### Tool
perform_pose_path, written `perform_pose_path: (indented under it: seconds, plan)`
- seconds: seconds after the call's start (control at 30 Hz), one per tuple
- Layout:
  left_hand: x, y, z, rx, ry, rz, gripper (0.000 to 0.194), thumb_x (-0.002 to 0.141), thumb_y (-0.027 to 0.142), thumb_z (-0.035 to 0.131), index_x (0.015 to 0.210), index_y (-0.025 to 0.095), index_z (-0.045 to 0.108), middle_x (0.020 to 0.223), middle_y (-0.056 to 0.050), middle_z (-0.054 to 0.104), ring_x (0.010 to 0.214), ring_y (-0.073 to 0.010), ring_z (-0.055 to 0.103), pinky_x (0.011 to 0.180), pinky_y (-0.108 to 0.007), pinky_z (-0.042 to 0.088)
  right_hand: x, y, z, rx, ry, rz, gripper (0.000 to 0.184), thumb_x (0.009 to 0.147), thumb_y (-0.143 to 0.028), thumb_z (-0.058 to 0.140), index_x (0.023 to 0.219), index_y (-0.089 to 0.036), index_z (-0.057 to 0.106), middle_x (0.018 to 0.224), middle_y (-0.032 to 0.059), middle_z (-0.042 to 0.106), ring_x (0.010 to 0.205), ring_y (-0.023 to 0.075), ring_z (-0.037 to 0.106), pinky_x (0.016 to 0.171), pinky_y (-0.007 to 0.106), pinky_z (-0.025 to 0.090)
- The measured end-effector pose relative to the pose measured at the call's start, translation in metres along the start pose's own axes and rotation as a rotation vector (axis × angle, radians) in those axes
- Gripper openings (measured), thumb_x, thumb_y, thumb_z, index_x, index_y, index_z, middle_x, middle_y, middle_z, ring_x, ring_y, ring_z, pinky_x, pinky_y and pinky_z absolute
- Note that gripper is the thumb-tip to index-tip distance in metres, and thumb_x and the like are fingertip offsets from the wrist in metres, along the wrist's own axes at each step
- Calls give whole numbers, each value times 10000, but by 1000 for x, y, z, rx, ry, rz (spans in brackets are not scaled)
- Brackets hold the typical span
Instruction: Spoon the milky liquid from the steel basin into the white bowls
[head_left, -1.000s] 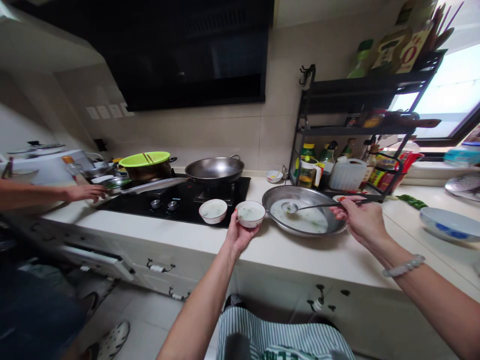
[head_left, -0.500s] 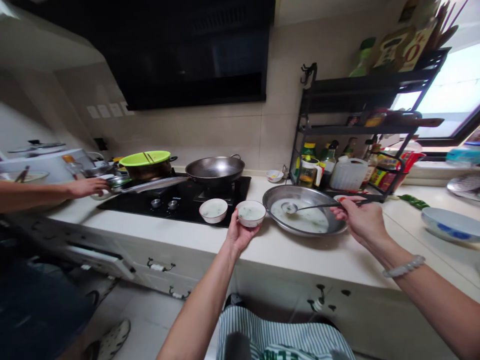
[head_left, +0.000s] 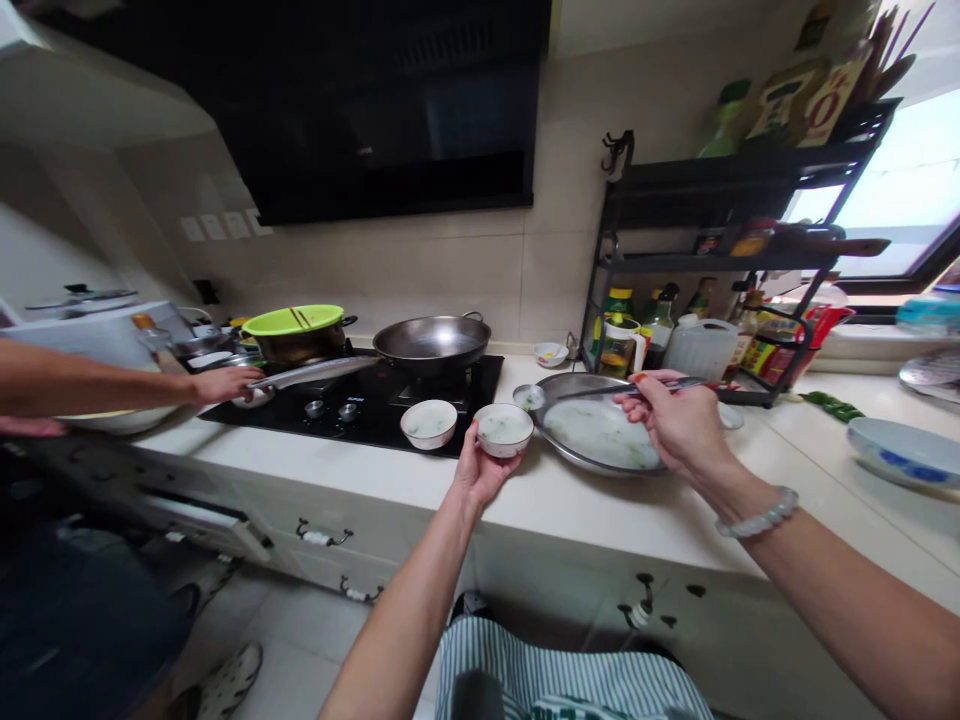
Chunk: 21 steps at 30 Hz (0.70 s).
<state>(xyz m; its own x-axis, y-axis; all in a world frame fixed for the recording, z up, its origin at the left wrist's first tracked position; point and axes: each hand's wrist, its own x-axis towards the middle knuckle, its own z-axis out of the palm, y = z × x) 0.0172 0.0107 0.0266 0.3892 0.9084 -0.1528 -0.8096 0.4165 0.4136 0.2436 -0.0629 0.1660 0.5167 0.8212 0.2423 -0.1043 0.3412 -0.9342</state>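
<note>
My left hand (head_left: pixel 484 470) is closed around a small red-rimmed bowl (head_left: pixel 504 428) filled with whitish soup flecked with green. My right hand (head_left: pixel 675 415) grips the dark handle of a ladle (head_left: pixel 529 398). The ladle's bowl carries some of the same soup and is at the left rim of a wide metal basin (head_left: pixel 581 462), close beside the held bowl. More soup with green bits lies in the basin. A second small bowl of soup (head_left: pixel 428 424) stands to the left, at the front edge of the stove.
A wok (head_left: pixel 431 340) and a pot under a lime-green basket (head_left: pixel 294 320) sit on the black stove (head_left: pixel 352 400). A co-worker's hand (head_left: pixel 225 384) is at the left, near the wok's handle. A bottle rack (head_left: pixel 697 262) and a blue-and-white bowl (head_left: pixel 904 450) are at the right.
My right hand has moved left, lifting the ladle with soup from the basin toward the held bowl. The co-worker's hand has shifted right. My left hand has stayed put.
</note>
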Motion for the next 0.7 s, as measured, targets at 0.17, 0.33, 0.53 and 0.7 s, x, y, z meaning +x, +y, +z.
perform_pose_path:
  seconds: [0.17, 0.33, 0.53, 0.7]
  plan:
    - [1, 0, -2, -4, -25, -15, 591, 879, 491, 593, 1381, 195, 497, 1260, -164, 643, 1131, -327, 630, 845, -456, 558, -20, 27, 6, -103, -200, -205, 249, 793, -419, 734, 847, -193, 643, 484, -18, 590, 497, 163, 654, 657, 324, 615]
    - [4, -1, -5, 6, -44, 2, 597, 868, 493, 612, 1376, 198, 506, 1305, -164, 621, 1150, -330, 618, 858, -459, 550, -42, 32, -4, -228, -408, -461, 234, 875, -408, 656, 969, -199, 699, 669, 16, 669, 464, 138, 619, 539, 310, 593]
    - [4, -1, -6, 13, -34, 9, 600, 871, 492, 612, 1390, 216, 488, 1308, -160, 616, 1122, -331, 632, 837, -459, 556, -51, 27, -19, -281, -617, -685, 168, 865, -246, 651, 999, -236, 751, 961, 96, 719, 712, 186, 684, 494, 289, 581]
    - [3, 0, -4, 7, -36, -6, 559, 880, 490, 595, 1359, 215, 513, 1261, -155, 640, 1108, -328, 640, 816, -453, 568, -58, 35, -15, -265, -573, -602, 141, 863, -283, 658, 974, -246, 737, 887, 80, 725, 617, 179, 676, 483, 304, 581]
